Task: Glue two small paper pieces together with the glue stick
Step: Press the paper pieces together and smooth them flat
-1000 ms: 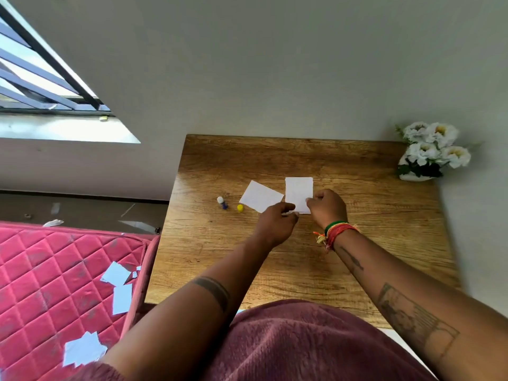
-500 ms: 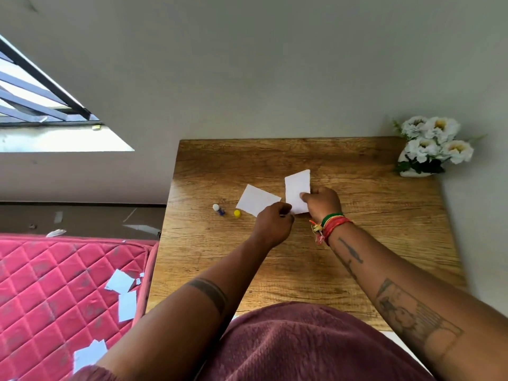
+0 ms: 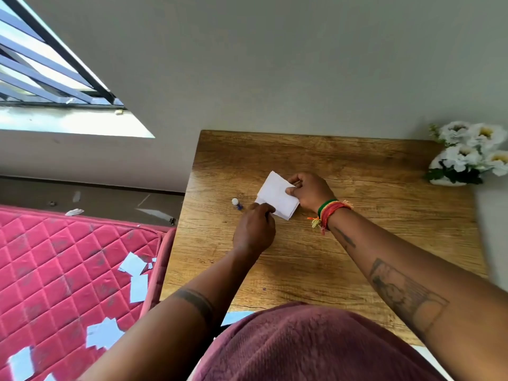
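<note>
Two small white paper pieces [image 3: 276, 196] lie overlapped on the wooden table [image 3: 357, 243], one on top of the other. My right hand [image 3: 309, 190] pinches the upper piece at its right edge. My left hand [image 3: 254, 229] rests at the stack's lower left corner, fingertips on the lower piece. The glue stick [image 3: 237, 204], white with a blue body, lies on the table just left of the papers, uncapped. Its yellow cap is hidden behind my left hand.
A white pot of white flowers [image 3: 470, 155] stands at the table's far right corner. A pink quilted mattress [image 3: 68, 270] with several paper scraps lies left of the table. A grey wall runs along the table's far edge.
My right hand lifted the right paper piece and carried it left onto the other piece; the two now overlap. My left hand slid slightly left and down.
</note>
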Motion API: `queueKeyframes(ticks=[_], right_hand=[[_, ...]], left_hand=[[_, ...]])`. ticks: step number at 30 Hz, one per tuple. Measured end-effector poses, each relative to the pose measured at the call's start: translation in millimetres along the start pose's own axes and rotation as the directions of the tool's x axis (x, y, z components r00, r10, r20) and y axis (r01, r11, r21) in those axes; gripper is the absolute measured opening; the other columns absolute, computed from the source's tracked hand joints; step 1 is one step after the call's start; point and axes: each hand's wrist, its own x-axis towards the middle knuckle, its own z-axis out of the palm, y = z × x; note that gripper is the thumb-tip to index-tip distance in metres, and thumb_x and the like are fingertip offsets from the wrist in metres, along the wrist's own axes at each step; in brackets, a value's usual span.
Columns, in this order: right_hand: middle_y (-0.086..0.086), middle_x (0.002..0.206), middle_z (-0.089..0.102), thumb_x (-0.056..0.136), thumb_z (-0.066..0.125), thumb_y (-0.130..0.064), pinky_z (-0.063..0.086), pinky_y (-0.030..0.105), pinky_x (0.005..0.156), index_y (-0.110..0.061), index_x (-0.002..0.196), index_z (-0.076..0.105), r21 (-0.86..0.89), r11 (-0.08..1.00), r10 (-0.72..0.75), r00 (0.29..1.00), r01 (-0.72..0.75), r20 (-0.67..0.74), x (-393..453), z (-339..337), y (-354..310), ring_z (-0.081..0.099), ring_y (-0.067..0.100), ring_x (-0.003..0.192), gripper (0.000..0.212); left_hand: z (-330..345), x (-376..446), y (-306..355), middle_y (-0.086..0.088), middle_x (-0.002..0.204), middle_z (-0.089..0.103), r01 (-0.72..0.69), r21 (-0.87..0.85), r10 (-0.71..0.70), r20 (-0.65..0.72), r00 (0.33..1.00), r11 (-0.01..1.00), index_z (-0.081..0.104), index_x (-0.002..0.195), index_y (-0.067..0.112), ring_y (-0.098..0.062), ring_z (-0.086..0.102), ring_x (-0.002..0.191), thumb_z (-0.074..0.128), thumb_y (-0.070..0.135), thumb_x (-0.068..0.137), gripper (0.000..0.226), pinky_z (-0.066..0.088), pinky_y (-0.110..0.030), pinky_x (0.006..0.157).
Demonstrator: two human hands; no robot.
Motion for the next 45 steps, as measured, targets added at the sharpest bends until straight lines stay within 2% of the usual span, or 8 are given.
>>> queueKeyframes(ticks=[5,12,19,27,31,38,41,45], right_hand=[[-0.006,0.097,0.062,0.088,0.076,-0.021,0.038,0.025,0.076,-0.020,0.109,0.072,-0.054,0.998,-0.017,1.000,0.016,-0.001,3.9,7.2,-1.5,0.057,0.014,0.088,0.022],[-0.003,0.104,0.070,0.089,0.074,-0.021,0.037,0.024,0.075,-0.021,0.109,0.073,-0.087,0.996,-0.023,1.000,0.024,0.020,1.9,10.0,-0.3,0.056,0.013,0.087,0.021],[0.002,0.116,0.073,0.089,0.073,-0.024,0.040,0.025,0.078,-0.024,0.110,0.073,-0.104,0.994,-0.040,0.999,0.041,0.011,-2.4,13.8,1.2,0.065,0.021,0.103,0.021],[0.009,0.131,0.053,0.093,0.068,-0.027,0.051,0.039,0.095,-0.023,0.128,0.068,-0.295,0.946,-0.126,0.991,0.132,0.039,-3.2,19.7,3.7,0.059,0.031,0.116,0.035],[0.011,0.130,0.049,0.092,0.067,-0.035,0.050,0.042,0.099,-0.027,0.137,0.062,-0.426,0.886,-0.169,0.983,0.182,0.069,-4.9,22.3,8.9,0.053,0.034,0.119,0.046],[0.009,0.122,0.051,0.086,0.069,-0.048,0.047,0.046,0.090,-0.022,0.140,0.049,-0.644,0.710,-0.346,0.938,0.285,0.034,-18.8,25.1,18.4,0.051,0.032,0.114,0.063],[0.008,0.132,0.053,0.090,0.068,-0.037,0.046,0.046,0.090,-0.018,0.146,0.047,-0.644,0.620,-0.483,0.865,0.449,0.137,-24.9,24.8,23.2,0.052,0.033,0.119,0.062],[0.007,0.148,0.046,0.100,0.056,-0.030,0.044,0.045,0.098,-0.020,0.148,0.048,-0.626,0.575,-0.464,0.840,0.526,0.280,-31.4,26.1,27.3,0.043,0.031,0.132,0.050]], left_hand=[[2.7,-2.8,-8.5,-0.010,0.125,0.066,-0.072,0.099,0.067,0.055,0.996,0.992,0.071,0.128,0.014,-0.027,0.065,0.107,0.052,0.017,0.102,0.032,0.054,-0.036,0.087],[9.1,-11.0,-17.9,-0.011,0.125,0.057,-0.126,0.170,0.107,0.115,0.988,0.977,0.067,0.133,0.015,-0.033,0.065,0.101,0.047,0.022,0.105,0.035,0.058,-0.044,0.081],[10.6,-15.4,-17.7,-0.011,0.138,0.049,-0.151,0.260,0.109,0.169,0.980,0.954,0.056,0.144,0.018,-0.037,0.059,0.112,0.044,0.018,0.102,0.043,0.057,-0.048,0.088],[14.2,-19.0,-16.6,-0.010,0.146,0.045,-0.154,0.320,0.094,0.196,0.976,0.935,0.050,0.149,0.017,-0.038,0.059,0.114,0.042,0.016,0.101,0.048,0.054,-0.047,0.094],[14.1,-19.9,-16.6,-0.010,0.146,0.047,-0.167,0.348,0.104,0.194,0.976,0.922,0.051,0.148,0.017,-0.038,0.060,0.111,0.042,0.017,0.101,0.048,0.054,-0.046,0.092],[15.9,-21.0,-8.9,-0.014,0.141,0.048,-0.171,0.408,0.092,0.207,0.974,0.897,0.048,0.146,0.013,-0.040,0.059,0.107,0.045,0.019,0.099,0.047,0.051,-0.045,0.083],[15.1,-19.6,-3.2,-0.015,0.137,0.049,-0.157,0.420,0.075,0.205,0.976,0.894,0.052,0.140,0.011,-0.040,0.057,0.111,0.045,0.019,0.099,0.042,0.051,-0.046,0.084],[12.4,-13.0,2.5,-0.015,0.124,0.055,-0.161,0.450,0.091,0.174,0.981,0.879,0.061,0.127,0.010,-0.038,0.057,0.107,0.045,0.018,0.098,0.034,0.048,-0.046,0.083]])
